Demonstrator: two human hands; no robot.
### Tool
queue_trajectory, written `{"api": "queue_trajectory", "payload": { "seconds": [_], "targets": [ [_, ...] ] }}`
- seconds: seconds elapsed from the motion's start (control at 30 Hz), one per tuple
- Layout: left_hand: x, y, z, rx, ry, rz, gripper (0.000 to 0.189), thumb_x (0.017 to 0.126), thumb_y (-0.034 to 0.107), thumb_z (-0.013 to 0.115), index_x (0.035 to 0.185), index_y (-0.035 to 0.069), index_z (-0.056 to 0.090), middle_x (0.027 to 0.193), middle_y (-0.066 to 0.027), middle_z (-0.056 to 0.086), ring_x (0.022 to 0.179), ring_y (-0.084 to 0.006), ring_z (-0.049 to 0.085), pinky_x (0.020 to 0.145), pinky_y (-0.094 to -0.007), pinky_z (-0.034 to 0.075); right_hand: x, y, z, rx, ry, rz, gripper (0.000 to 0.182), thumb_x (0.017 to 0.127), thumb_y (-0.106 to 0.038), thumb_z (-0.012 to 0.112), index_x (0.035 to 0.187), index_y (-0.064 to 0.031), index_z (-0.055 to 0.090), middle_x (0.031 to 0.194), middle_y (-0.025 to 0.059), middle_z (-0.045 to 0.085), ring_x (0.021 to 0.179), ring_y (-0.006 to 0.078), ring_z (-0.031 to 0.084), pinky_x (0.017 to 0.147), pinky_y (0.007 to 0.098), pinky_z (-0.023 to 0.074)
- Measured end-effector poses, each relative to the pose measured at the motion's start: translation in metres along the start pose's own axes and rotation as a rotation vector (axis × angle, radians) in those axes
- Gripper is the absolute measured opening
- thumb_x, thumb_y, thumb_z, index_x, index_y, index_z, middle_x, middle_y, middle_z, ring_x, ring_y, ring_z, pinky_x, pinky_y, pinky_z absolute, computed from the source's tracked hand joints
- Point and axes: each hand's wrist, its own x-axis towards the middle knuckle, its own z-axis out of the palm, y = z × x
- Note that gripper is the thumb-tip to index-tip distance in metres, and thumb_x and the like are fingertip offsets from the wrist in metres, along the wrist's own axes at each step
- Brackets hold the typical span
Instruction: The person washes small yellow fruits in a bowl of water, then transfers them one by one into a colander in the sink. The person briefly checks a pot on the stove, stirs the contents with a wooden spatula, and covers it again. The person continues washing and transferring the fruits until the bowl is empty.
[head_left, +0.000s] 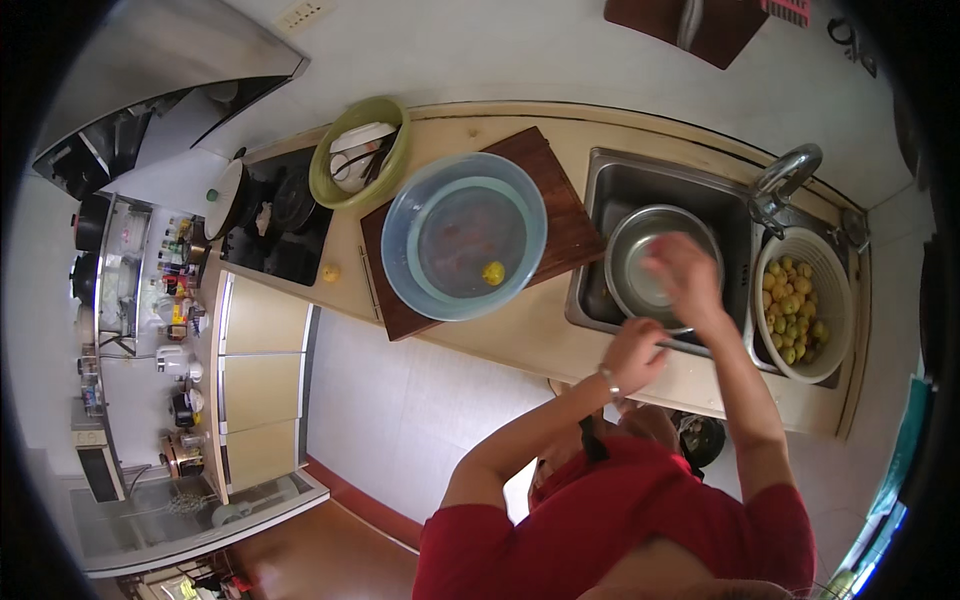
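A round metal basin (626, 251) sits in the left bowl of the stainless steel sink. Over its right part is my right hand (684, 281), blurred; whether it holds anything I cannot tell. My left hand (637, 354), with a bracelet at the wrist, is at the front edge of the sink, fingers curled, its grip unclear. To the left, a large translucent blue plastic basin (401, 247) holds one yellow fruit (493, 273) and stands on a dark wooden board (559, 217). A white colander (838, 337) with several yellow-green fruits (791, 306) rests at the right bowl.
A chrome faucet (787, 171) rises behind the sink. A green plastic basin (324, 169) with dishes stands at the back left, beside a black cooktop (262, 255) holding a pan lid. One yellow fruit (331, 272) lies on the countertop near the cooktop.
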Motion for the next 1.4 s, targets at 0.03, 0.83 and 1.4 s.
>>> {"api": "queue_trajectory", "payload": {
  "seconds": [0.03, 0.83, 1.4],
  "targets": [
    [-0.016, -0.011, -0.019, 0.049, 0.056, 0.012, 0.018, 0.069, 0.008, 0.061, 0.085, 0.005, 0.056, 0.094, -0.0118, 0.055, 0.091, -0.0293, 0.05, 0.08, -0.0371, 0.04, 0.018, -0.027, 0.029, 0.105, -0.079, -0.007, 0.021, 0.07, -0.023, 0.066, 0.073, -0.0027, 0.059, 0.079, 0.0102, 0.057, 0.068, 0.0292, 0.056, 0.057, 0.0338, 0.0456],
    [-0.106, -0.064, -0.163, -0.128, -0.008, -0.259, 0.018, 0.081, 0.008, 0.055, 0.097, 0.002, 0.058, 0.089, -0.0098, 0.06, 0.078, -0.0153, 0.058, 0.066, -0.0263, 0.048, 0.064, -0.091, 0.201, 0.255, -0.412, 0.336, 0.03, 0.084, -0.03, 0.044, 0.081, -0.0024, 0.055, 0.089, 0.0145, 0.058, 0.076, 0.0316, 0.058, 0.067, 0.0405, 0.0456],
    [-0.002, -0.031, -0.017, -0.435, -0.4, -0.444, 0.02, 0.085, 0.011, 0.052, 0.101, 0.001, 0.055, 0.095, -0.006, 0.06, 0.086, -0.0123, 0.057, 0.075, -0.0235, 0.045, -0.165, 0.145, -0.118, -0.404, 0.325, 1.051, 0.031, 0.084, -0.037, 0.044, 0.092, -0.0103, 0.058, 0.087, 0.0165, 0.057, 0.082, 0.0322, 0.055, 0.069, 0.0407, 0.0426]
  ]
}}
